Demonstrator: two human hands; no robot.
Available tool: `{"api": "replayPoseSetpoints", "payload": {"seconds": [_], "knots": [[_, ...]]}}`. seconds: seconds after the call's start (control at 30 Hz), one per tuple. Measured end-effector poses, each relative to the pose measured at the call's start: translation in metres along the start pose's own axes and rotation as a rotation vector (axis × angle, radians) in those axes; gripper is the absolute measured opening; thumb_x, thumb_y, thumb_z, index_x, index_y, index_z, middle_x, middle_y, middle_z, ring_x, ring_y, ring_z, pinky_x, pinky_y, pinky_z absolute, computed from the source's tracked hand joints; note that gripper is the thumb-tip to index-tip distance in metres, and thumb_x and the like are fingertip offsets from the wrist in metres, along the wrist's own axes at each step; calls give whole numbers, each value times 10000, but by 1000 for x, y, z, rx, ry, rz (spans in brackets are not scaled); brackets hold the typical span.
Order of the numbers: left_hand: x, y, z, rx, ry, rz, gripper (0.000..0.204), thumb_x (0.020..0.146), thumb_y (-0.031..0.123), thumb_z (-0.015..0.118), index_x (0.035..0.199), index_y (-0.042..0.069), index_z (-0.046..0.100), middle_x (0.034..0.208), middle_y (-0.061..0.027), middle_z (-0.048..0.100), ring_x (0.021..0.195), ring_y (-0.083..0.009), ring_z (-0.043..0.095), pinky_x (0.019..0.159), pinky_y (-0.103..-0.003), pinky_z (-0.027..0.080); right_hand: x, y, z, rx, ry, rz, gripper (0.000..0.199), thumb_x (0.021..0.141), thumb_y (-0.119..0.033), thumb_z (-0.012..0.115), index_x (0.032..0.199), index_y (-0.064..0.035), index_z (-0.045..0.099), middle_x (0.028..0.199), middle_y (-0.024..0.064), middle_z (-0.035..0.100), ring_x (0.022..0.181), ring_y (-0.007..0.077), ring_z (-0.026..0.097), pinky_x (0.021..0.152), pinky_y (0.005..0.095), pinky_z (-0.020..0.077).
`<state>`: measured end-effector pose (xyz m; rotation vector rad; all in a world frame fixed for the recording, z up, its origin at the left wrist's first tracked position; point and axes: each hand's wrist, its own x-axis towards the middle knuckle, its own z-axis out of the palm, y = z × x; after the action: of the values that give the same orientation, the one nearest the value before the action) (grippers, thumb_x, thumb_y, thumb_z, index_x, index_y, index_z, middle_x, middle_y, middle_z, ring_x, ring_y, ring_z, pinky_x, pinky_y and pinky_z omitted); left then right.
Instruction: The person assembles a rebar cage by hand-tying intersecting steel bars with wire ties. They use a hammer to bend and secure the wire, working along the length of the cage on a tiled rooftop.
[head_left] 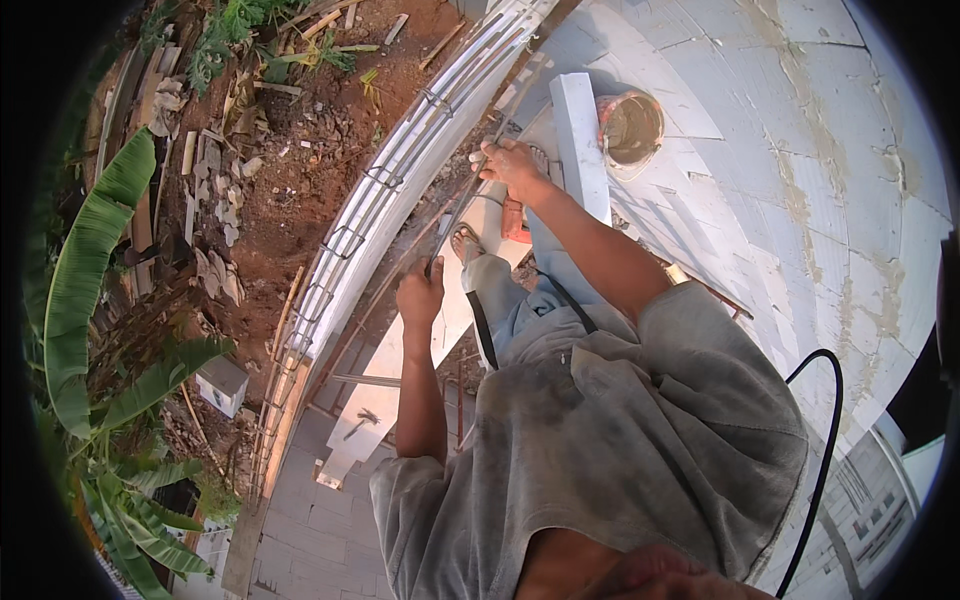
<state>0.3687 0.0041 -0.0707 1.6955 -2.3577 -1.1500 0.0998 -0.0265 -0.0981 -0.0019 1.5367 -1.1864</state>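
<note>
My left hand point(420, 292) is closed around the lower end of a thin steel rod point(455, 218). Farther up the same rod, my right hand point(512, 167) grips it with bent fingers; some fingertips are hidden. The rod slants up and away, beside a long rebar cage point(345, 240) with tied stirrups that lies along a pale beam top. Below my hands is a pale plank point(400, 350), with my sandalled foot on it. A hammer point(362, 422) rests on the plank's near part. An orange object point(515, 222) sits by my legs, partly hidden.
A long white block point(580, 145) stands beside a bucket of mortar point(630, 130). To the right rises a pale block wall point(800, 180) with mortar smears. Thin scaffold bars point(320, 405) run near the plank. Lower ground on the left holds rubble point(220, 190) and banana leaves point(100, 280).
</note>
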Motion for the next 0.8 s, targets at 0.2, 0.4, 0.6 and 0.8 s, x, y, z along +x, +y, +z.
{"api": "replayPoseSetpoints", "payload": {"seconds": [0.2, 0.4, 0.6, 0.8], "knots": [[-3, -27, 61, -111, 31, -178, 294, 954, 303, 560, 1045, 39, 652, 926, -218, 649, 836, -416, 627, 735, -482, 494, 87, 36, -20, -44, 28, 105, 209, 946, -242, 613, 1004, -46, 569, 908, 84, 689, 761, 194, 679, 664, 317, 542], [46, 9, 80, -681, 124, -412, 260, 942, 183, 615, 1091, -29, 630, 775, -68, 655, 621, -103, 585, 571, -256, 470, 74, -1, -78, 148, 242, -65, 140, 978, -184, 549, 994, -47, 567, 894, 80, 671, 751, 201, 679, 643, 324, 563], [26, -13, 90, -827, 207, -428, 203, 918, 98, 587, 1066, -43, 592, 828, -71, 643, 703, -121, 627, 626, -252, 490, 43, 27, -92, 132, 187, 16, 176, 981, -179, 538, 1054, -19, 544, 927, 96, 655, 839, 234, 679, 693, 381, 609], [-159, -119, 47, -1058, 496, -1183, 232, 915, 173, 601, 1037, -24, 593, 851, -73, 640, 725, -186, 664, 674, -301, 587, -27, 164, 56, 42, -263, 400, 231, 951, -211, 604, 1111, -54, 550, 942, 86, 659, 834, 219, 674, 730, 448, 600]]}}
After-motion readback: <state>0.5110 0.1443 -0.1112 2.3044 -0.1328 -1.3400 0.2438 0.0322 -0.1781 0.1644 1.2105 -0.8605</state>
